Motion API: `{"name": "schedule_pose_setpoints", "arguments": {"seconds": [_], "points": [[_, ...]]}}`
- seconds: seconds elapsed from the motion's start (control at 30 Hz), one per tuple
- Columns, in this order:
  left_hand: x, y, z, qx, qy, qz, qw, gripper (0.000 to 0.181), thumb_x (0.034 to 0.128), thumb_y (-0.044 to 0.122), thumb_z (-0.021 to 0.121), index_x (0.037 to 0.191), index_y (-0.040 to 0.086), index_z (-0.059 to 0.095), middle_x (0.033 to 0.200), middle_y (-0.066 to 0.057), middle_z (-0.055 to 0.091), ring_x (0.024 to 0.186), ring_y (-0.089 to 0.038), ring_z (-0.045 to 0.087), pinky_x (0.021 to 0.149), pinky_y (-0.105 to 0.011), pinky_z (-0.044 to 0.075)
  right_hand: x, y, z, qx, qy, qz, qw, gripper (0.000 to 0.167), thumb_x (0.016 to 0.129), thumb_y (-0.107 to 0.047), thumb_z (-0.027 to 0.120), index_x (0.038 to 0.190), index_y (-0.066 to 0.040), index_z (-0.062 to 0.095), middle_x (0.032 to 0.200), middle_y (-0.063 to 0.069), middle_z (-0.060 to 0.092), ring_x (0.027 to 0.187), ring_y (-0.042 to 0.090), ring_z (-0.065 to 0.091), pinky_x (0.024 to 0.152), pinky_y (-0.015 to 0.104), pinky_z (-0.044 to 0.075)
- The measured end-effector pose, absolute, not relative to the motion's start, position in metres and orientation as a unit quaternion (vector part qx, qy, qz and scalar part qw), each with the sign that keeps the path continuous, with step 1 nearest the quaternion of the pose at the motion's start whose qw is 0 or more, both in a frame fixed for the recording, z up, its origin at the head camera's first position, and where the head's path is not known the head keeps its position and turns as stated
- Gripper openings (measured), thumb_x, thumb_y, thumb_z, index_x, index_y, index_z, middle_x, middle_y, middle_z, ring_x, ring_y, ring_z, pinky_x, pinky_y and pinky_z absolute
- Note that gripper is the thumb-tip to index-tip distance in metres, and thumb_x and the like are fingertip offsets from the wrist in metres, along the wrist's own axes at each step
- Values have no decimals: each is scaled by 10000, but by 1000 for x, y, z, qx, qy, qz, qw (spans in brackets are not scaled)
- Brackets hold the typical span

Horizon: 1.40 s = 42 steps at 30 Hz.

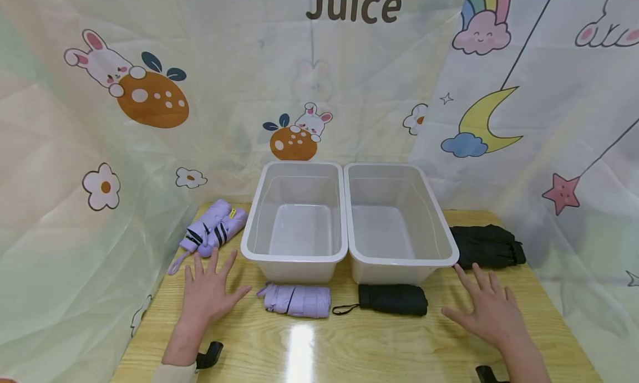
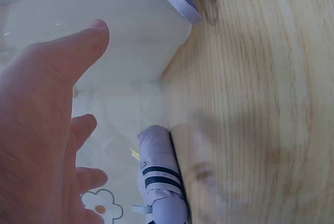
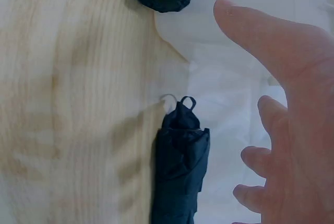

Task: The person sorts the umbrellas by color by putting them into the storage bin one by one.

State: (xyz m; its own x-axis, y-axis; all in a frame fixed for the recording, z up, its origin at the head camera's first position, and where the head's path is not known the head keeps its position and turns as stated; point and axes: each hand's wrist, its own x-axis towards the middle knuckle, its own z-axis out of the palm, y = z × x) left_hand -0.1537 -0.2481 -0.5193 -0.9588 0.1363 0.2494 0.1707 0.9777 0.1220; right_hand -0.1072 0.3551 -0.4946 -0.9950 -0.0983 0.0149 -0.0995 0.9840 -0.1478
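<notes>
In the head view my left hand (image 1: 207, 294) is spread with fingers apart, just in front of two folded lilac umbrellas (image 1: 214, 228) at the left. My right hand (image 1: 491, 313) is spread too, in front of black folded umbrellas (image 1: 486, 246) at the right. Between the hands lie a lilac umbrella (image 1: 299, 301) and a black umbrella (image 1: 392, 300) with a wrist loop. Neither hand holds anything. The left wrist view has a striped lilac umbrella (image 2: 162, 177) beyond the fingers; the right wrist view has a black umbrella (image 3: 180, 174) beside the fingers.
Two white bins, a left one (image 1: 294, 258) and a right one (image 1: 404, 262), stand side by side at the back of the wooden table (image 1: 249, 344). A patterned curtain (image 1: 224, 95) hangs behind and at both sides.
</notes>
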Motion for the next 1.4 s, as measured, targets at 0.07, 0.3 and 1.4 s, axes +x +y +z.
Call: {"name": "schedule_pose_setpoints", "arguments": {"seconds": [0.07,0.3,1.4], "points": [[-155,-248,-519,-77,-987,-73,120,898,790,708,608,1493,190,401,1509,-291,277,1319,-637,125,989,-760,123,-109,355,-495,53,-996,74,8,1102,748,-765,605,1576,-278,65,1534,301,192,1300,624,176,907,800,136],[-156,-249,-521,-77,-988,-83,108,879,803,671,628,1497,187,391,1494,-294,303,1336,-620,102,991,-758,123,-118,368,-491,72,-992,86,49,1078,778,-666,673,1578,-219,107,1483,347,261,1240,637,280,858,798,242],[-153,-248,-518,-115,-978,-120,126,669,870,435,696,1434,147,482,1332,-228,515,1200,-501,456,885,-659,395,-236,348,-441,111,-834,538,-47,697,1026,-311,501,1576,-169,98,1533,287,202,1179,450,491,758,393,541]]}}
